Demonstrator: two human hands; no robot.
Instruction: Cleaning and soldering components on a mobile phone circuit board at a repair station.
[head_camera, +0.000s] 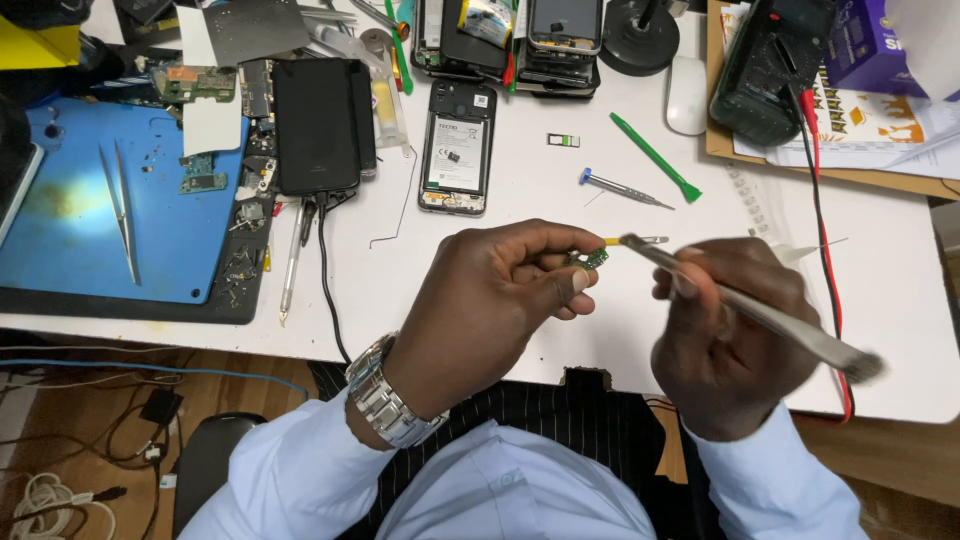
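Observation:
My left hand (490, 300) pinches a tiny green circuit board (590, 259) between thumb and fingers, above the white table's front half. My right hand (725, 335) grips metal tweezers (740, 305), blurred by motion, whose tips reach left to the small board. A yellow strip sticks out just above the board. A metal watch (385, 400) sits on my left wrist. An opened phone (458, 150) with its back off lies on the table beyond my hands.
A blue work mat (60, 200) with tweezers lies at left, next to a black phone (318, 125) and loose parts. A small screwdriver (620, 188), green pry tool (655, 157), white mouse (686, 95), multimeter (770, 65) with red lead, and stacked phones (520, 40) crowd the back.

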